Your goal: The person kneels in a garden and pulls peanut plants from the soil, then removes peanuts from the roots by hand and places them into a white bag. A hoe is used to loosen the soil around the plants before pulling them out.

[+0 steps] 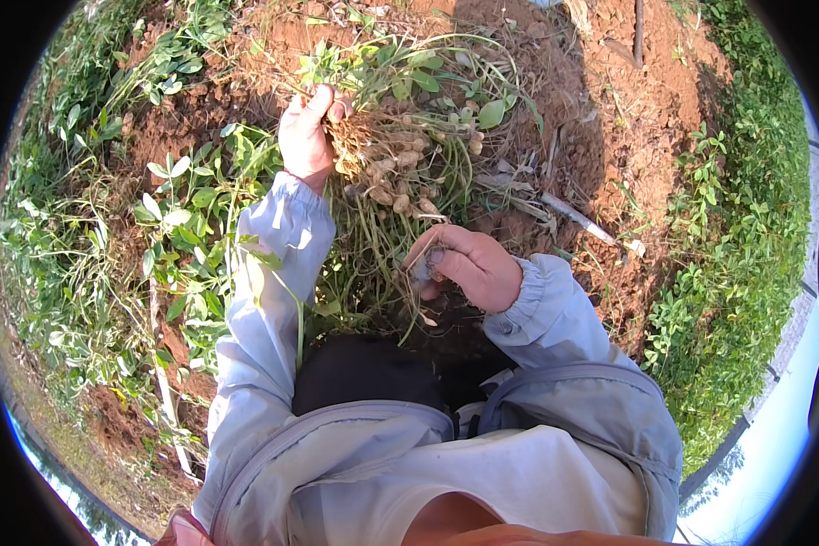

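Observation:
My left hand (310, 133) is closed around the roots and stem bases of uprooted peanut plants (375, 147), at the upper middle of the view. Clusters of tan peanut pods (401, 174) hang among the roots, just right of that hand. Lower and to the right, my right hand (467, 266) pinches thin peanut roots (409, 269) between thumb and curled fingers, with greyish matter at the fingertips that is too unclear to name. A small pale pod (428, 319) dangles below these fingers. Green stems trail down between both hands.
Reddish soil (628, 130) lies ahead and to the right, with a pale stick (579, 217) on it. Leafy peanut plants (191, 211) stand at the left, and a green crop row (730, 273) runs along the right. My dark-clad knee (365, 375) is below the stems.

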Motion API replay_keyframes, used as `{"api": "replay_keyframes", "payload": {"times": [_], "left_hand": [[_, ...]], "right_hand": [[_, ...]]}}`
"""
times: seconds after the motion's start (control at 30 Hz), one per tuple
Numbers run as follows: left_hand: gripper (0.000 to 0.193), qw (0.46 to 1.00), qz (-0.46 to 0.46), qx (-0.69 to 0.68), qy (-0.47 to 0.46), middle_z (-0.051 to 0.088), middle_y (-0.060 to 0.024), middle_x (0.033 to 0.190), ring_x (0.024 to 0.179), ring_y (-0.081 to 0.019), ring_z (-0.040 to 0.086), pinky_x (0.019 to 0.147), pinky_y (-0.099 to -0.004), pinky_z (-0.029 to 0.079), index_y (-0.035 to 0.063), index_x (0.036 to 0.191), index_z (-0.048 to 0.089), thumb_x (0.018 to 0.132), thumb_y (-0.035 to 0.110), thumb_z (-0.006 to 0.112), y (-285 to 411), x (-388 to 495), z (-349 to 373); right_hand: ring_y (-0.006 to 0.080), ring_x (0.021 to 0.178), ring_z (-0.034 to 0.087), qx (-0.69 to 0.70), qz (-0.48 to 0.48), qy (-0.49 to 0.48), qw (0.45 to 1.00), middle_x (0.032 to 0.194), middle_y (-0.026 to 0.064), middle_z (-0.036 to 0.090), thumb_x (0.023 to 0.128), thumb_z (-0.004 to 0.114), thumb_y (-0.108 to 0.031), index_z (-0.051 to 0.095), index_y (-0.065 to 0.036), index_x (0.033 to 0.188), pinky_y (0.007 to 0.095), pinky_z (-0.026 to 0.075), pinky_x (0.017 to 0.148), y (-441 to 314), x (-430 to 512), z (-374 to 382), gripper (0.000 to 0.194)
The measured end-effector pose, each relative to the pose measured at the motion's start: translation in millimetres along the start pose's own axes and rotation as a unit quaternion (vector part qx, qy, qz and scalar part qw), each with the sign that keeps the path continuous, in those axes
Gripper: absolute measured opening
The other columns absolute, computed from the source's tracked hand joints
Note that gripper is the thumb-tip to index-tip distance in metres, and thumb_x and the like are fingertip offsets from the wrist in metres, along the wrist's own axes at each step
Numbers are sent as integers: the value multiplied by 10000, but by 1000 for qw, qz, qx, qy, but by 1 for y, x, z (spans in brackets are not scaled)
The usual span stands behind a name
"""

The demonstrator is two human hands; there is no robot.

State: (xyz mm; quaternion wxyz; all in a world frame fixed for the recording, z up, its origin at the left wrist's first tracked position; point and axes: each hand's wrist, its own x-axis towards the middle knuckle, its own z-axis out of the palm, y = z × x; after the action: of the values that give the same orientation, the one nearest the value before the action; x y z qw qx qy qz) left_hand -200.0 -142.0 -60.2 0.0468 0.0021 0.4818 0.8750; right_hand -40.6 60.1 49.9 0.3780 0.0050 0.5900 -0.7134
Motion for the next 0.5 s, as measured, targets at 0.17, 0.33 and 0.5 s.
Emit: {"api": "replay_keyframes", "payload": {"times": [0.17, 0.33, 0.5], "left_hand": [[221, 1000, -14, -13, -6, 544, -48, 656, 696, -187, 556, 705, -305, 411, 22, 821, 561, 894, 228, 590, -1, 0, 1], [136, 998, -29, -32, -44, 616, -53, 754, 679, -130, 562, 653, -266, 460, 11, 924, 604, 847, 112, 652, 7, -2, 6], [307, 964, 28, 239, -110, 637, -56, 973, 910, -145, 574, 836, -280, 433, 15, 1093, 574, 814, 99, 674, 39, -19, 34]], "right_hand": [[111, 798, 581, 17, -85, 31, 996, 910, 46, 618, 943, 398, -68, 559, 7, 1138, 244, 500, 683, 11, 5, -4, 264], [65, 548, 380, 188, -50, 75, 978, 751, 11, 492, 925, 456, -137, 528, 73, 1164, 218, 325, 494, 14, 5, -12, 326], [53, 493, 347, 147, -30, 115, 982, 662, -13, 464, 925, 458, -153, 552, 58, 1128, 198, 294, 459, 12, 20, -19, 307]]}}
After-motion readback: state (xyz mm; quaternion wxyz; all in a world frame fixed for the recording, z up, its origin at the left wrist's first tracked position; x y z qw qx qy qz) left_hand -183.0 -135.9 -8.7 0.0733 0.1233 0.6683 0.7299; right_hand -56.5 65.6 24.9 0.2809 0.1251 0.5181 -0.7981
